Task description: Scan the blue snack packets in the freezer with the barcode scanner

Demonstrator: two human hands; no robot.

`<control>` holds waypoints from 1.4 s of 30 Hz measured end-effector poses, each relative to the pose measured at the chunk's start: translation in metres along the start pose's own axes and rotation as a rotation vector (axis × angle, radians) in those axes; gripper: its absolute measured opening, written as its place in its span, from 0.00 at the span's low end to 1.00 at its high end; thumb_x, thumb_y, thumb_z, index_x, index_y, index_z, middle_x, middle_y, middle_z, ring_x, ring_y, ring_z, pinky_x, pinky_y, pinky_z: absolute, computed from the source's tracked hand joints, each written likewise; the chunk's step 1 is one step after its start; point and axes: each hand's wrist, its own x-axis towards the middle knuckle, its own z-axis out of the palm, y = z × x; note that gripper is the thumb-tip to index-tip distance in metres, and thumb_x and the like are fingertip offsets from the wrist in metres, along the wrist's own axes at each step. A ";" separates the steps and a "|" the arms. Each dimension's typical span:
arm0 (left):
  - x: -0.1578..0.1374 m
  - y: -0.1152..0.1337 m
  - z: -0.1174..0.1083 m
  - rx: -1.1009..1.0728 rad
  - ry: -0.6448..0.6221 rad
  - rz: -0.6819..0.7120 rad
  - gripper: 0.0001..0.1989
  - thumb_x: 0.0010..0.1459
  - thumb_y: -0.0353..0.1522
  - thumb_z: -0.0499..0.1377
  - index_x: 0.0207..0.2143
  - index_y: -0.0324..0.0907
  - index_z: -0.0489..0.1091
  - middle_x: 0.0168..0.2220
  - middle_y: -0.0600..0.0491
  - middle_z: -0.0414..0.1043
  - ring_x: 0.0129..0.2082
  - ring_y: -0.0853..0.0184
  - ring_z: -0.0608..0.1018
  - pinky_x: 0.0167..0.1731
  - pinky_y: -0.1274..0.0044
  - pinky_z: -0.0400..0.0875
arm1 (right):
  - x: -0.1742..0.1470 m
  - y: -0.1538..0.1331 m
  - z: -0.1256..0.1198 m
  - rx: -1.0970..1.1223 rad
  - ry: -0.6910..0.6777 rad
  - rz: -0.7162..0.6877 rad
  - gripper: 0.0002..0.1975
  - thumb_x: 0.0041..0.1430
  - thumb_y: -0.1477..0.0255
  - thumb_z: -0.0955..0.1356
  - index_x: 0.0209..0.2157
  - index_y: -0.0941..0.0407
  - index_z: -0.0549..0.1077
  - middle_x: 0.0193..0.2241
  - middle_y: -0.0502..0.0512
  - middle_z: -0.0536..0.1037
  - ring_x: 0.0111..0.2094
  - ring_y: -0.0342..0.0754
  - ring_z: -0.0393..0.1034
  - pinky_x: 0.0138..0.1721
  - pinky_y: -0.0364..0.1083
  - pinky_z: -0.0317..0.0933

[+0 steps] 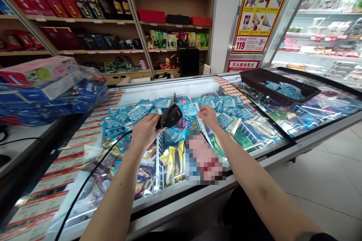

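Observation:
My left hand [144, 130] is wrapped around a black corded barcode scanner [170, 116], its head angled toward the right. A light-blue packet [190, 109] with white print is pinched at its right end by my right hand [208, 116], just beside the scanner head. Many similar blue packets [138, 112] lie in a loose spread over the glass top of the freezer [181, 88], left and right of my hands. The scanner's black cable [93, 175] runs from my left hand down to the lower left.
A dark plastic tray [254, 79] holding several blue packets rests on the freezer's right part. Boxes in plastic wrap [42, 83] are stacked at left. A blurred-out pinkish object [205, 158] lies near the front edge. Stocked shelves [98, 19] stand behind.

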 end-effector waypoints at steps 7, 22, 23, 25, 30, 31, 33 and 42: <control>0.026 0.036 0.009 -0.036 -0.072 0.086 0.19 0.53 0.36 0.58 0.48 0.44 0.66 0.41 0.49 0.72 0.41 0.59 0.74 0.34 0.73 0.64 | 0.004 -0.003 -0.003 -0.151 0.021 -0.018 0.11 0.52 0.61 0.67 0.31 0.53 0.65 0.25 0.49 0.73 0.26 0.45 0.70 0.32 0.46 0.67; 0.019 0.041 0.012 -0.067 -0.070 -0.013 0.17 0.55 0.37 0.55 0.47 0.44 0.66 0.41 0.48 0.72 0.42 0.59 0.74 0.33 0.73 0.64 | 0.004 -0.004 -0.005 -0.300 0.019 -0.024 0.09 0.53 0.62 0.66 0.32 0.53 0.66 0.28 0.49 0.74 0.29 0.45 0.69 0.36 0.46 0.64; 0.019 0.042 0.012 -0.068 -0.070 -0.019 0.17 0.55 0.37 0.55 0.48 0.44 0.66 0.42 0.47 0.72 0.42 0.59 0.74 0.33 0.73 0.64 | 0.005 -0.003 -0.005 -0.304 0.015 -0.024 0.09 0.53 0.62 0.66 0.32 0.53 0.66 0.28 0.49 0.73 0.29 0.45 0.69 0.36 0.46 0.64; 0.020 0.043 0.011 -0.076 -0.073 -0.021 0.18 0.54 0.36 0.56 0.49 0.44 0.66 0.42 0.47 0.71 0.43 0.58 0.73 0.34 0.73 0.65 | 0.005 -0.003 -0.004 -0.308 0.012 -0.024 0.09 0.54 0.62 0.66 0.32 0.53 0.66 0.28 0.49 0.73 0.30 0.45 0.69 0.36 0.46 0.63; 0.019 0.042 0.010 -0.095 -0.072 -0.018 0.19 0.53 0.35 0.57 0.49 0.45 0.66 0.42 0.47 0.72 0.42 0.57 0.73 0.34 0.72 0.64 | 0.003 -0.005 -0.003 -0.318 0.004 -0.018 0.10 0.54 0.61 0.65 0.32 0.53 0.66 0.28 0.50 0.74 0.31 0.46 0.69 0.36 0.46 0.63; 0.019 0.042 0.009 -0.096 -0.071 -0.016 0.19 0.53 0.35 0.57 0.49 0.45 0.66 0.42 0.48 0.72 0.42 0.57 0.73 0.33 0.72 0.64 | 0.003 -0.006 -0.003 -0.317 0.004 -0.020 0.10 0.54 0.61 0.65 0.32 0.53 0.66 0.28 0.50 0.74 0.31 0.46 0.69 0.36 0.46 0.62; 0.018 0.042 0.010 -0.095 -0.067 -0.010 0.19 0.53 0.35 0.57 0.48 0.44 0.66 0.42 0.48 0.72 0.42 0.57 0.73 0.33 0.73 0.64 | 0.003 -0.006 -0.003 -0.313 0.011 -0.031 0.10 0.54 0.62 0.65 0.32 0.53 0.66 0.28 0.50 0.74 0.30 0.46 0.69 0.36 0.46 0.62; 0.015 0.037 0.014 -0.080 -0.056 -0.003 0.18 0.54 0.36 0.56 0.49 0.45 0.66 0.42 0.48 0.72 0.42 0.58 0.73 0.33 0.73 0.64 | 0.002 -0.005 -0.003 -0.247 0.025 -0.020 0.14 0.54 0.62 0.65 0.40 0.53 0.65 0.27 0.49 0.72 0.27 0.46 0.69 0.33 0.46 0.63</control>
